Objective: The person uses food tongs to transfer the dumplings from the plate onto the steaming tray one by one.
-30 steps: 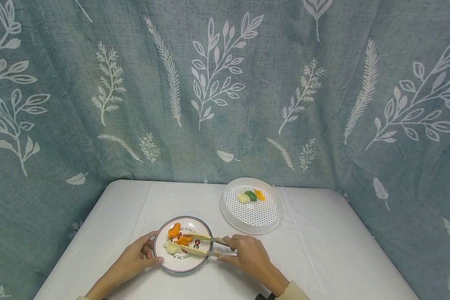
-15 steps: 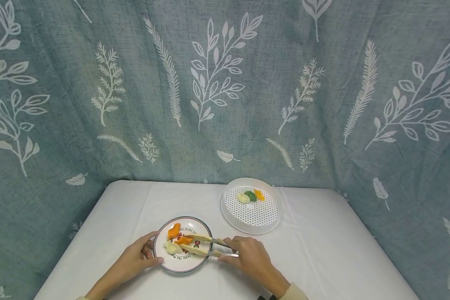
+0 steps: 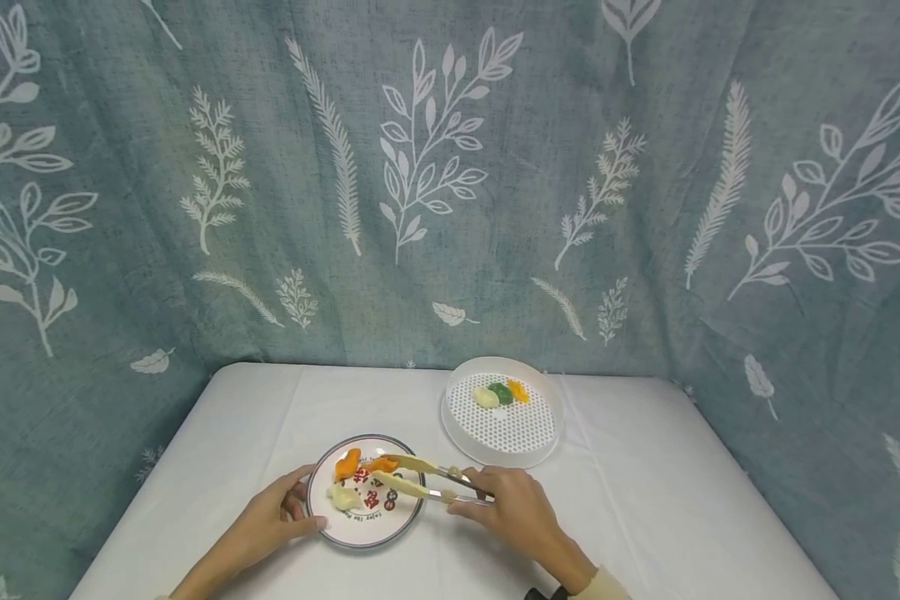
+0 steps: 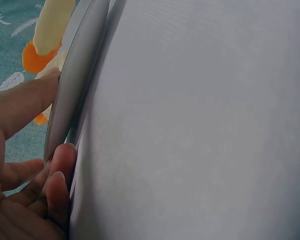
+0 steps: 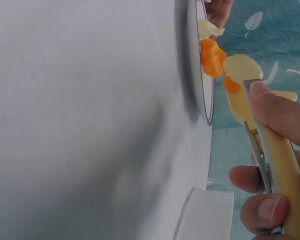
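Note:
A round patterned plate lies on the white table near me. My left hand grips its left rim, thumb on top and fingers curled under the edge. My right hand holds pale yellow tongs, whose tips pinch an orange food piece just above the plate. A second orange piece and a pale piece lie on the plate. In the right wrist view the tongs squeeze the orange piece beside the plate's rim.
A white perforated round tray stands behind and to the right of the plate, holding a pale, a green and an orange piece at its far side. A leaf-patterned curtain closes the table's back and sides.
The tongs have closed on one orange piece and lifted it off the plate, shifting slightly right. The left hand has stayed on the plate's rim.

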Motion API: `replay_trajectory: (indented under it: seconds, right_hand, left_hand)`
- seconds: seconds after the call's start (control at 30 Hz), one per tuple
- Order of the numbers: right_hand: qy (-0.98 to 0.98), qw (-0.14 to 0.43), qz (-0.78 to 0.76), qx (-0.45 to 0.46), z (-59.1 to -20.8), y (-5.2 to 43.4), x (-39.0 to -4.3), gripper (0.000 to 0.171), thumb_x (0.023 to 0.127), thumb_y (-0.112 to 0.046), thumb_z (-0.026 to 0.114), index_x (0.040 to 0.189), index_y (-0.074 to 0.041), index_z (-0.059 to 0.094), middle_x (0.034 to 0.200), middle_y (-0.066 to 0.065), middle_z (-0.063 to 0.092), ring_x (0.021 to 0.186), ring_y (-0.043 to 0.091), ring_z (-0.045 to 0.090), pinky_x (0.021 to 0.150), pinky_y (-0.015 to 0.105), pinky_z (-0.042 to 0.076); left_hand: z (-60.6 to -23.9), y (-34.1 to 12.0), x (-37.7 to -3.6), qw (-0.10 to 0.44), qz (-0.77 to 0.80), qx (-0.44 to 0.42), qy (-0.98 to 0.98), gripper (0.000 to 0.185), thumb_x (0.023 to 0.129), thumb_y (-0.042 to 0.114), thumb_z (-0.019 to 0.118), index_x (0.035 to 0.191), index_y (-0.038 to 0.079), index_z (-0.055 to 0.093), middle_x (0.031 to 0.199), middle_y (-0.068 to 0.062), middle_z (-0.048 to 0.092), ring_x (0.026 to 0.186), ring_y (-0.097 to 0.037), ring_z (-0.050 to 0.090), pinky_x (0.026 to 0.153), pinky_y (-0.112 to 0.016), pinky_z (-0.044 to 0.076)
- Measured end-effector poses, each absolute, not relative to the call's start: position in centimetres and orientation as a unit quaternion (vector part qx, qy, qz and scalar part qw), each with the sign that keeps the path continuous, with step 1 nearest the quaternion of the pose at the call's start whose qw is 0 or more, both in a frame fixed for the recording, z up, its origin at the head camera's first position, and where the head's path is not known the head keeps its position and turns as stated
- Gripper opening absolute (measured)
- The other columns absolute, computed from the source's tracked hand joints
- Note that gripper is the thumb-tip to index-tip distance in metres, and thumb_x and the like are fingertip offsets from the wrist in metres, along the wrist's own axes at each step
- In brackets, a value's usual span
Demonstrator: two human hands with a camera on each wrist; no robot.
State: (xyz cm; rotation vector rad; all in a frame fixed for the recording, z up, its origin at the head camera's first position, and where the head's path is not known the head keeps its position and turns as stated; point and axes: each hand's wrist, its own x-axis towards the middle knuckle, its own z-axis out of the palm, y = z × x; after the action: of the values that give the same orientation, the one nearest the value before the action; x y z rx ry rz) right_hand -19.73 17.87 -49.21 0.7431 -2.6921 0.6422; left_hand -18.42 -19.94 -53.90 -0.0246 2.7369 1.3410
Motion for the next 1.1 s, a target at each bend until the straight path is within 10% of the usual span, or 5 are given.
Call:
replay_trajectory:
  seconds: [1.1]
  right_hand:
    - [-0.954, 0.195, 0.193, 0.117, -47.3, 27.8, -21.5, 0.058, 0.078, -0.051, 0.086, 0.116, -0.008, 0.079, 0.058, -0.011, 0.037, 0.053, 0.007, 0.033, 0.047, 0.024, 0.029]
  left_hand:
    - [-54.3, -20.0, -18.5, 0.043, 0.429, -0.008, 0.902, 0.100, 0.068, 0.046, 0.094, 0.149, 0.007, 0.051, 0.100, 0.002, 0.061, 0.080, -0.015, 0.052, 0.066, -0.028, 0.046]
